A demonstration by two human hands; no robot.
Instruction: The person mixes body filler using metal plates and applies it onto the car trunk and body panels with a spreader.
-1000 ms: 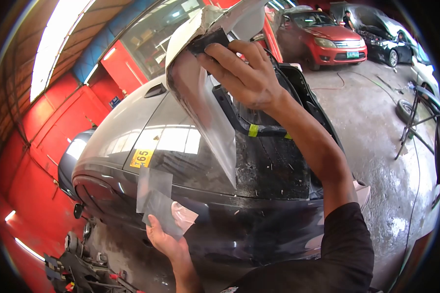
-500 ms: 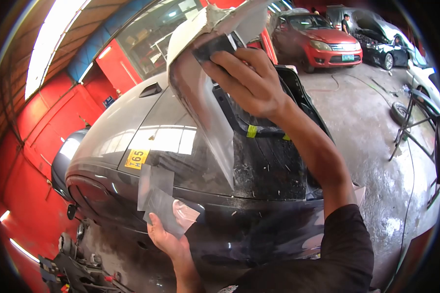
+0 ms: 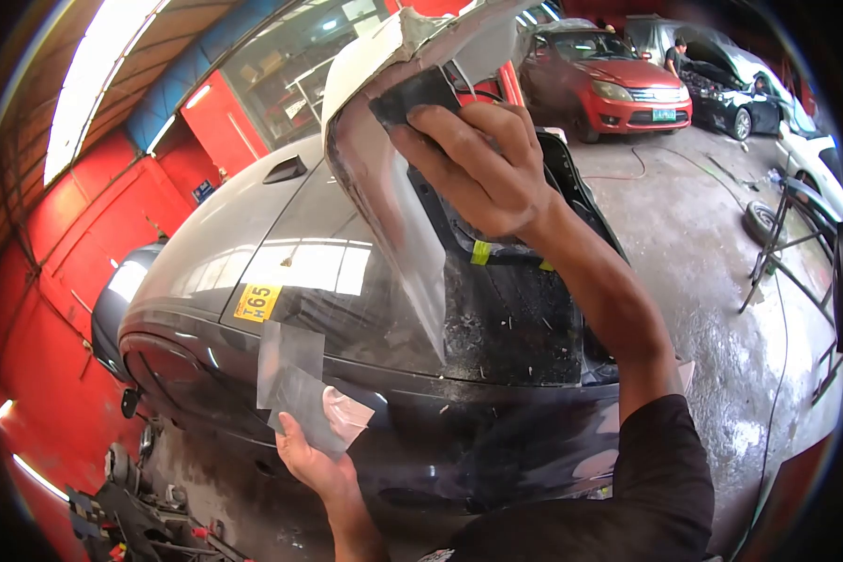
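Observation:
In the head view, my right hand (image 3: 482, 164) is raised and pinches a black putty spreader (image 3: 415, 101). The spreader lies against the edge of a lifted car body panel (image 3: 384, 187), which has pale grey and reddish-brown patches; exact contact is hard to make out. Lower down, my left hand (image 3: 317, 457) grips a grey mixing plate (image 3: 304, 412) made of overlapping flat sheets, the thumb on top. Pink putty (image 3: 347, 412) sits on the plate's right side. Both are in front of the dark car (image 3: 347, 328).
A yellow sticker (image 3: 258, 302) is on the car's glass, and yellow-green tape (image 3: 480, 253) marks the opening behind the panel. Car parts (image 3: 150, 506) lie on the floor at lower left. A red vehicle (image 3: 618, 84), a person (image 3: 674, 58) and a black metal stand (image 3: 791, 244) are farther right.
My right hand has dropped slightly, showing more of the spreader. My left hand and the plate sit a little farther left and lower. The distant person leans closer to the black car.

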